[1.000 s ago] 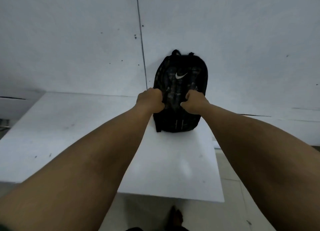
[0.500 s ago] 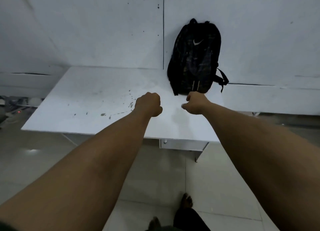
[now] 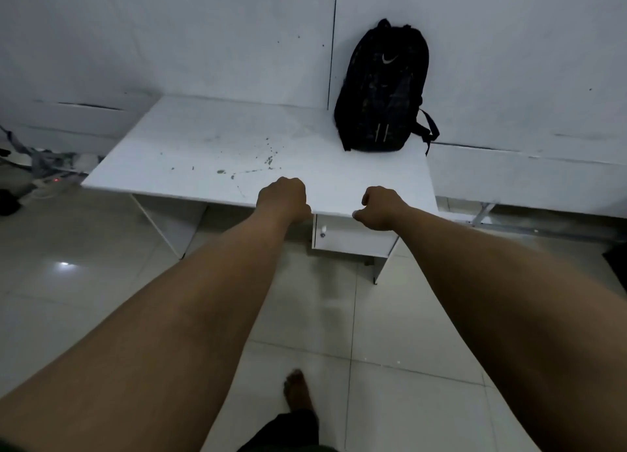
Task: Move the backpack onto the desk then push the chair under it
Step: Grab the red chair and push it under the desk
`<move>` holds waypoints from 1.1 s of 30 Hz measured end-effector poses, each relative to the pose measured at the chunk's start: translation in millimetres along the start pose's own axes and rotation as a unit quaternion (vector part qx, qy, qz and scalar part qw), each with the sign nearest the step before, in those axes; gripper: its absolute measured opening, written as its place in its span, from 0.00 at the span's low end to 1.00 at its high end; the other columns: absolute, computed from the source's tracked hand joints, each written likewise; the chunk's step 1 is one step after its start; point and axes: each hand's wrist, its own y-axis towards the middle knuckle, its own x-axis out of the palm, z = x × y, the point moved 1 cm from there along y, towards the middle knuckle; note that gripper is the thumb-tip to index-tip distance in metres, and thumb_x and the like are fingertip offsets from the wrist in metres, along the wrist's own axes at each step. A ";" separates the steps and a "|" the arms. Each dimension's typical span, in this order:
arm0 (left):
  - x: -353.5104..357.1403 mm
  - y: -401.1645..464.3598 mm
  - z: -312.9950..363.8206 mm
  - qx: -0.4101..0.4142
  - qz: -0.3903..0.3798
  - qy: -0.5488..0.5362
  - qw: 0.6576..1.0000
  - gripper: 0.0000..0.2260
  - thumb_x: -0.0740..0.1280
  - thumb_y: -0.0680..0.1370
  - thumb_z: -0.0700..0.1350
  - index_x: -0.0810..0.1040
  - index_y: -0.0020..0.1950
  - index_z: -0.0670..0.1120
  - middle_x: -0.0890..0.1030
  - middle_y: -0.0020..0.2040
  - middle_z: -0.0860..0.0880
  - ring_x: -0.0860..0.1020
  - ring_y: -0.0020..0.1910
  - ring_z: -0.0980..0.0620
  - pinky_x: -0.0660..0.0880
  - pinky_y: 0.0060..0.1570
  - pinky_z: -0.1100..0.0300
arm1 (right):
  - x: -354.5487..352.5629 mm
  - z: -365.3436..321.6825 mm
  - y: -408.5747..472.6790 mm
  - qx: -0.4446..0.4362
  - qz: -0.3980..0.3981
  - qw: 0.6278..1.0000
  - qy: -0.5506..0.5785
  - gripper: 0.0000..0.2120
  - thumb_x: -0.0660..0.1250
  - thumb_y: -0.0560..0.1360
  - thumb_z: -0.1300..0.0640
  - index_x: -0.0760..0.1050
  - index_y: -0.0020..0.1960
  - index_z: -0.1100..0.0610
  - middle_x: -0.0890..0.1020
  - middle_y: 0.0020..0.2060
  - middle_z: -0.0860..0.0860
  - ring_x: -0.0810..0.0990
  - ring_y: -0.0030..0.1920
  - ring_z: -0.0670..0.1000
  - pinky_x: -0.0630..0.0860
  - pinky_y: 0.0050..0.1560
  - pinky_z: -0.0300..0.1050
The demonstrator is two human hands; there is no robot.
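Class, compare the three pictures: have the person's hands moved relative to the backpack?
Yes. Both the left hand and right hand let go of the backpack and drew back toward the person, now at the desk front edge.

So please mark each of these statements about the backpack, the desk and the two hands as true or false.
1. The backpack stands upright on the desk, leaning against the wall. True.
2. The left hand grips the backpack. False: it is a closed fist near the desk's front edge, apart from the bag.
3. The right hand holds nothing. True.
4. A chair stands under the desk. False: no chair is visible.
5. The backpack is white. False: it is black with a white logo.
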 end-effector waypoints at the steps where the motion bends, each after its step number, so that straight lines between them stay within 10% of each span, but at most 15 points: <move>1: 2.3 -17.2 2.3 -0.002 -0.004 -0.001 1.000 0.09 0.68 0.75 0.44 0.80 0.53 0.46 0.80 0.52 0.46 0.79 0.49 0.44 0.72 0.44 0.57 | 5.8 2.0 -13.6 0.001 -0.005 1.000 -0.003 0.19 0.66 0.76 0.53 0.72 0.62 0.62 0.78 0.59 0.57 0.76 0.58 0.57 0.75 0.56 0.50; 20: 33.7 -273.2 -33.8 -0.004 -0.004 0.011 1.000 0.08 0.68 0.75 0.46 0.82 0.52 0.49 0.82 0.53 0.46 0.80 0.50 0.43 0.79 0.53 0.50 | 112.0 -20.2 -233.4 -0.017 -0.079 0.996 -0.045 0.20 0.68 0.75 0.50 0.73 0.61 0.62 0.78 0.55 0.58 0.74 0.46 0.54 0.71 0.43 0.45; 33: 42.6 -392.1 -137.1 0.037 0.003 -0.013 0.999 0.06 0.70 0.77 0.49 0.81 0.52 0.50 0.81 0.47 0.49 0.79 0.45 0.48 0.79 0.47 0.51 | 203.8 -130.5 -358.3 0.001 -0.100 0.995 -0.028 0.22 0.67 0.76 0.48 0.75 0.63 0.61 0.79 0.58 0.57 0.77 0.56 0.56 0.74 0.49 0.47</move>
